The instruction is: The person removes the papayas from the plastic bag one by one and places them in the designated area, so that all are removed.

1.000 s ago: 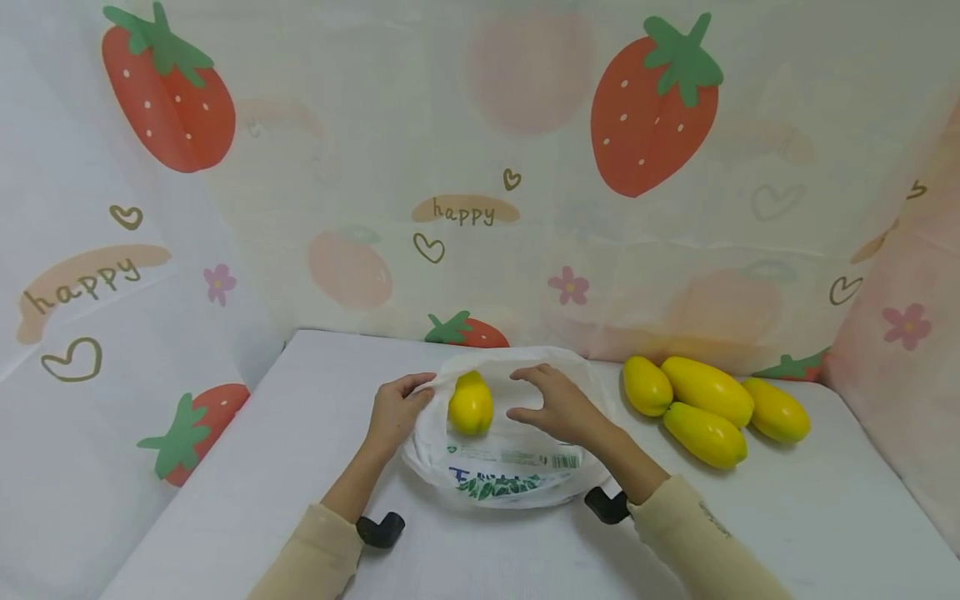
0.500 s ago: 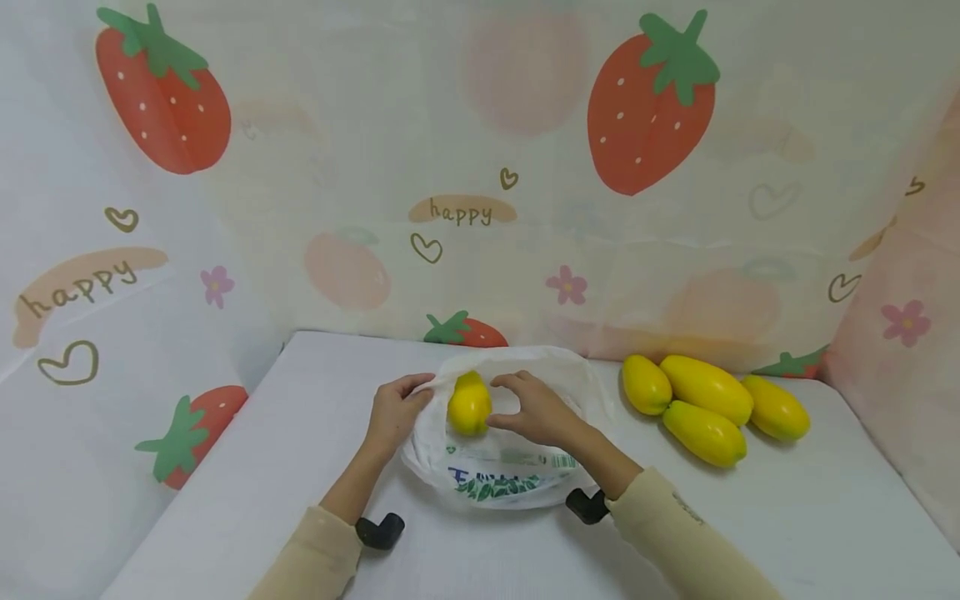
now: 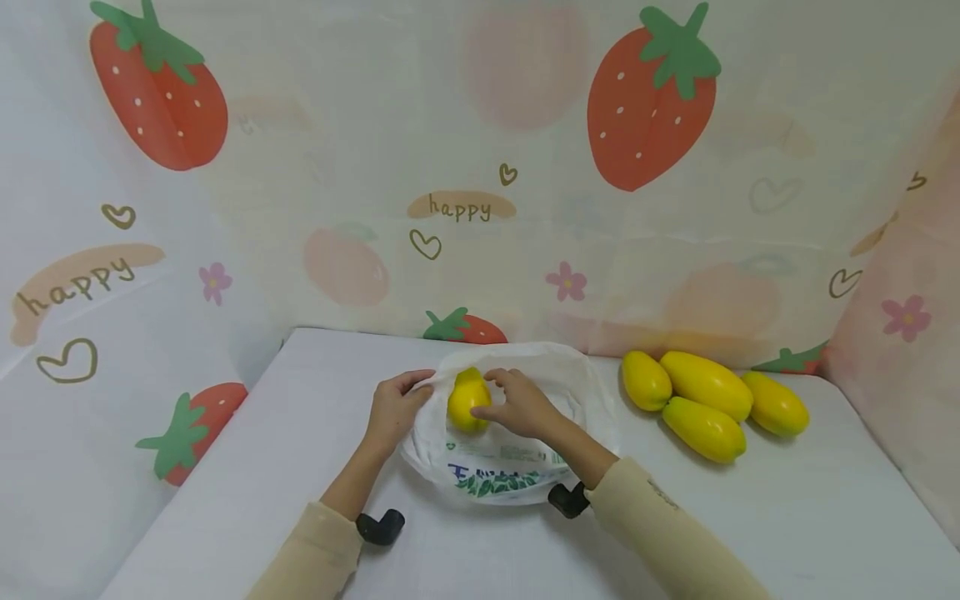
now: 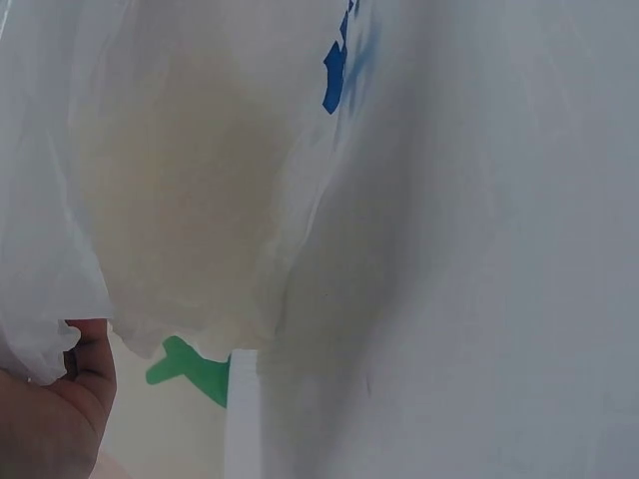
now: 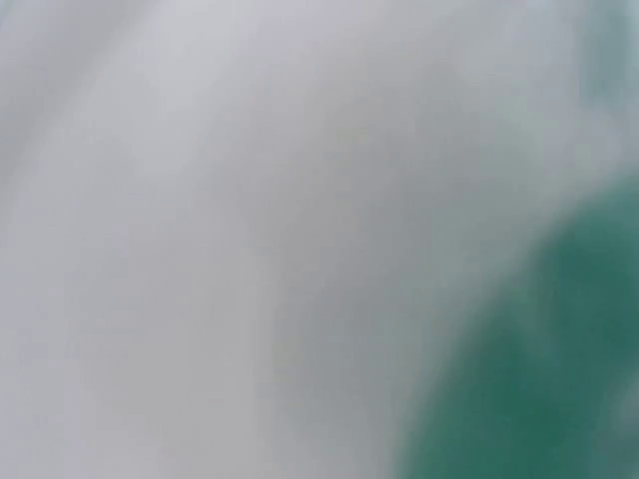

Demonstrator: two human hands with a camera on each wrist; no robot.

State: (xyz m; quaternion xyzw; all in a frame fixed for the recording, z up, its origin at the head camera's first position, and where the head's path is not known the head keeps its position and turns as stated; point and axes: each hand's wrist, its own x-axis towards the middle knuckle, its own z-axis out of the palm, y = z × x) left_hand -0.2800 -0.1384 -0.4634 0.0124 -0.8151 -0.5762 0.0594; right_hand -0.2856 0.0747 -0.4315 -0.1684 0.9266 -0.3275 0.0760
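A white plastic bag (image 3: 495,492) with green leaf print lies open-mouthed on the table. In the left wrist view, the bag (image 4: 190,180) fills much of the frame. My left hand (image 3: 395,411) pinches its left rim between thumb and fingers; part of that hand (image 4: 50,424) shows at the lower left of its wrist view. Inside the bag, at the left, sits a yellow papaya (image 3: 465,400). My right hand (image 3: 521,407) reaches into the bag and grips the papaya's right side, its thumb across the front. Only blurred white and green shows in the right wrist view.
Several more yellow papayas (image 3: 705,387) lie grouped on the table right of the bag. A white cloth covers the table (image 3: 322,358). Behind stands a curtain (image 3: 360,150) printed with strawberries. Black wrist mounts (image 3: 381,527) stick out near both cuffs.
My right hand has moved left inside the bag and reached the papaya, its thumb now over the fruit. The left hand stays on the bag's rim.
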